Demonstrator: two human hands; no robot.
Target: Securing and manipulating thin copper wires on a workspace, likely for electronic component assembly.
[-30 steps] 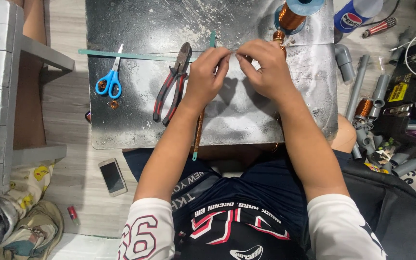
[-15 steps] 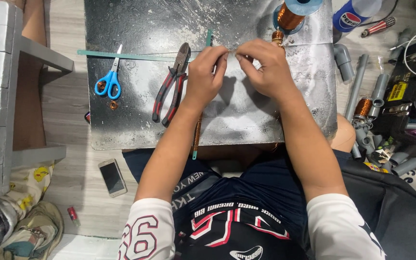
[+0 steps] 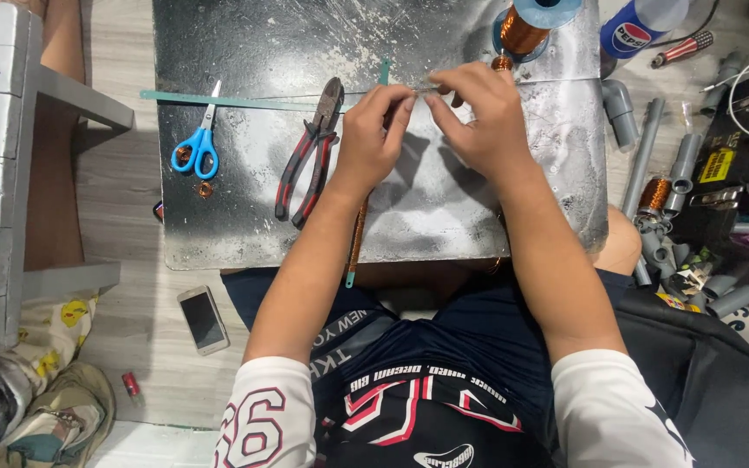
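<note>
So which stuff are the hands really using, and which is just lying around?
In use:
left hand and right hand, pinching a thin strip between them
copper wire spool, near the right hand

Lying about:
blue scissors
pliers
phone
grey pipes
bottle

Both hands [image 3: 431,121] on perhaps thin wire [image 3: 422,89]

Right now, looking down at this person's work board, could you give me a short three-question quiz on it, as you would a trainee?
1. True or false: the blue scissors lie left of the pliers.
2. Which stands at the board's far edge: A) a copper wire spool, B) a hammer, C) a cup?
3. What lies on the floor near the board's front left corner?

Key: 1 true. 2 A. 3 a phone.
</note>
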